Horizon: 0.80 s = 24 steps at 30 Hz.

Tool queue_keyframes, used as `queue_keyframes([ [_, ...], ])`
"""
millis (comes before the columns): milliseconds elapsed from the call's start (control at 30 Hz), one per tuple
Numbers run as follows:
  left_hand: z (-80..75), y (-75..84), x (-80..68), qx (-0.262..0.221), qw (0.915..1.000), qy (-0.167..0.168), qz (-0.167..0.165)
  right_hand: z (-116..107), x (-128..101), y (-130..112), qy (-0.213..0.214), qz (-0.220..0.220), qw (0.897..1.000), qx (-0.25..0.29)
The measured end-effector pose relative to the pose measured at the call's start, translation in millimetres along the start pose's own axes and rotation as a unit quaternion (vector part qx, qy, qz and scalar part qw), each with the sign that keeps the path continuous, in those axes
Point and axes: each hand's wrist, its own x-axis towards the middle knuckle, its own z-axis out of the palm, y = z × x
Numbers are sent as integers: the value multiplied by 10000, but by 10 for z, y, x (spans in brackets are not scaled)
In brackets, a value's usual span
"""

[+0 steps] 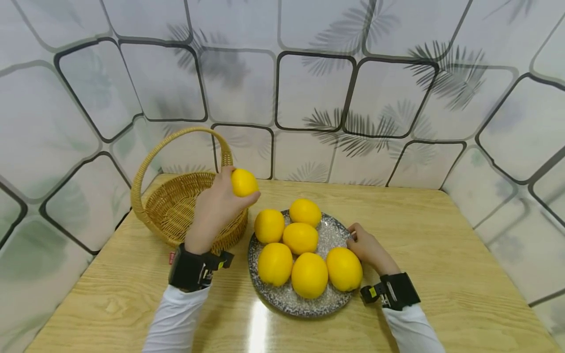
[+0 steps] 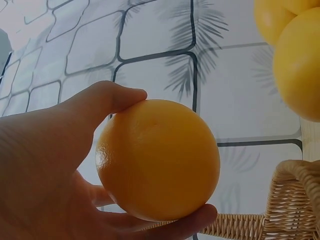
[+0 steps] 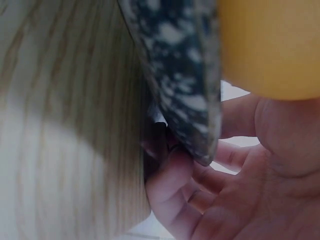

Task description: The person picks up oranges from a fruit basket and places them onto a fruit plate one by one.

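My left hand (image 1: 217, 205) is raised over the right side of the wicker basket (image 1: 152, 215) and grips a round yellow citrus fruit (image 1: 244, 183). In the left wrist view, the thumb lies across one side of this fruit (image 2: 160, 160) and the fingers bend round the other. At the right rim of a speckled grey plate (image 1: 291, 306), my right hand (image 1: 371, 249) holds the edge. The right wrist view has its fingers (image 3: 172, 187) curled beneath the rim and the thumb over it. Several more yellow citrus fruits (image 1: 310, 275) lie on the plate.
The basket's tall arched handle (image 1: 140, 171) rises on the far side of my left forearm. Under everything is a light wood table (image 1: 441, 255), bounded at the back and sides by a patterned curtain-like backdrop (image 1: 315, 90).
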Motion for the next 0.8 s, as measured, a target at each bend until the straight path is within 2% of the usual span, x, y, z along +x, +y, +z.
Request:
queue_keyframes([
  [433,132,161,-51,174,9989,94,417,-13,-15,-6,-30,-87,10000,-12],
  [800,225,276,-98,308,9976,58,618,-17,-12,-4,-85,-51,9999,-30],
])
